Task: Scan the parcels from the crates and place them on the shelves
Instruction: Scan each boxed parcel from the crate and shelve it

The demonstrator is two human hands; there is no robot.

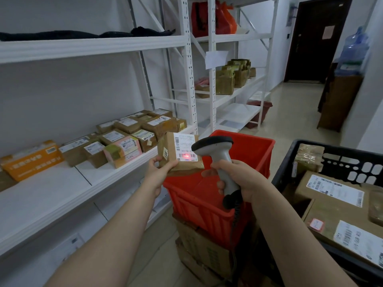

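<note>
Cardboard parcel [182,151] pinched by left fingers [166,168] faced the scanner [215,144] just right of them, gripped in curled right fingers [221,185], for reading.

two crates here, a red crate [196,204] and a black crate [287,162]. one scanner [219,154], one held parcel [178,152], one water jug [354,48]. shelf parcels [127,124] are too bunched up to count properly.
</note>
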